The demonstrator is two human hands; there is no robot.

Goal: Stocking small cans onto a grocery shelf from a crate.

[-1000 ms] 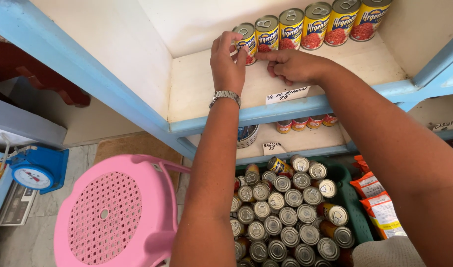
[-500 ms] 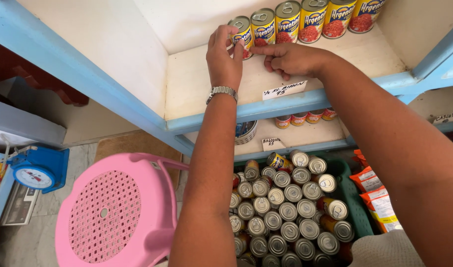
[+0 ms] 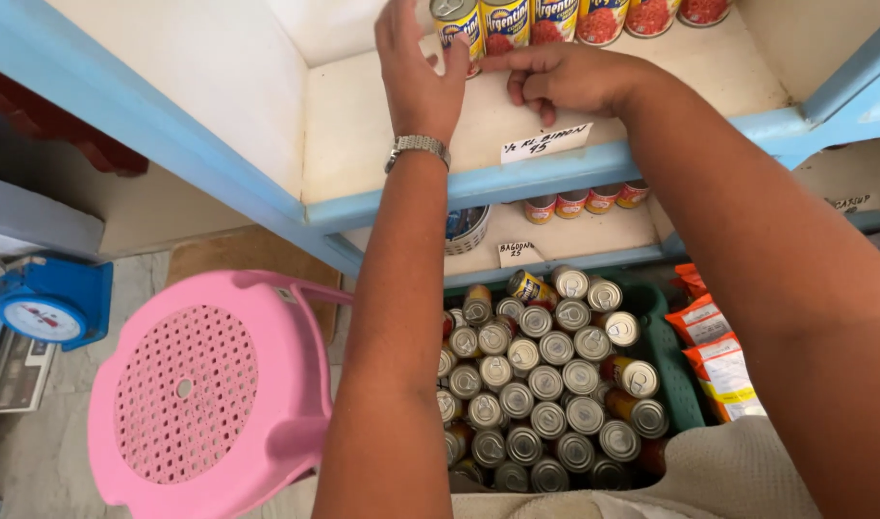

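Both hands meet at a yellow-labelled can on the shelf: left hand cupping it, right hand fingertips touching; below, a green crate of cans beside a pink stool.

Glossy printed label wrapped around the metal can under the left hand; dull silver lid on top. Brushed metal links on the wristwatch band. Matt cream paint on the shelf, slightly chalky, with smooth light-blue painted wood along the front edge. Plain white paper for the price tag, flat and unshiny. Bright, reflective metal tops on the crated cans; dark green plastic for the crate. Smooth pink plastic stool, perforated seat, faint sheen. Shiny foil-like snack packets. Blue enamelled scale.
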